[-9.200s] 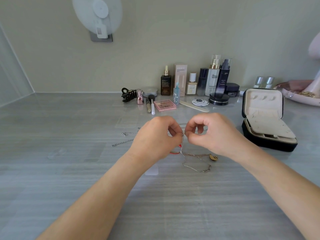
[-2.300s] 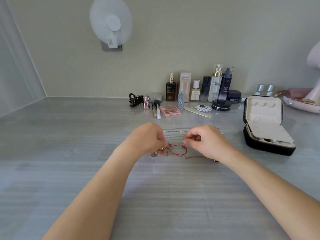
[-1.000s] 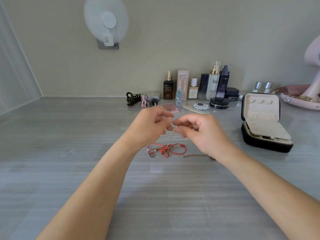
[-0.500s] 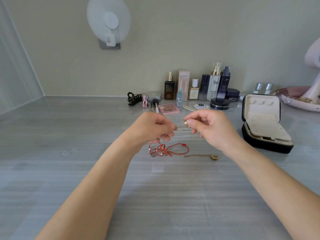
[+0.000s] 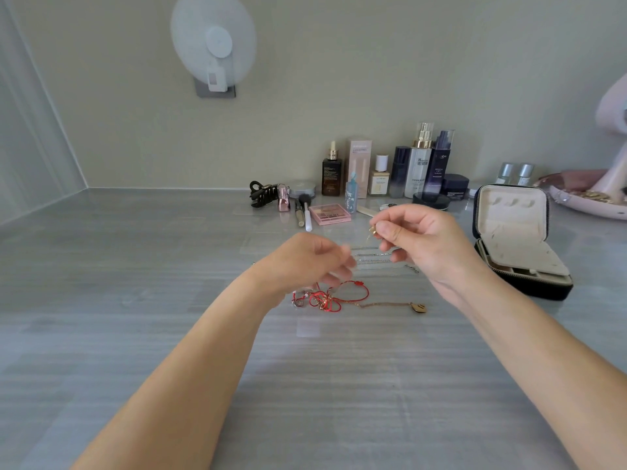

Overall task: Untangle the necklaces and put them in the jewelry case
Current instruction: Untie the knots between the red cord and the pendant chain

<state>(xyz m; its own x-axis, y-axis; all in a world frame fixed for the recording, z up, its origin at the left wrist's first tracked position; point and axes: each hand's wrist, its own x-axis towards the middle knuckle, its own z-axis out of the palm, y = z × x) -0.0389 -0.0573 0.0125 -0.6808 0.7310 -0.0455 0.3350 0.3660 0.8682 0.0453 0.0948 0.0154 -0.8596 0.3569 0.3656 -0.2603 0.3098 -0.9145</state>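
Note:
My right hand [image 5: 422, 244] is raised above the table and pinches the gold end of a thin necklace [image 5: 371, 232] between thumb and forefinger. My left hand [image 5: 305, 262] hovers lower, blurred, its fingers curled just above a tangle of red cord [image 5: 334, 296]; whether it holds anything I cannot tell. A gold chain with a leaf pendant [image 5: 419, 307] runs right from the tangle. Silver chains [image 5: 373, 261] lie flat on the table between my hands. The black jewelry case [image 5: 515, 239] stands open at the right, cream inside.
Cosmetic bottles [image 5: 419, 164], a pink palette [image 5: 329, 213], brushes and a black hair claw [image 5: 263, 193] line the back wall. A pink dish [image 5: 590, 198] sits at the far right. A white fan [image 5: 213, 45] hangs on the wall.
My right hand has lifted up and to the right with the gold end of the chain. My left hand has dropped toward the red tangle and moved away from the right.

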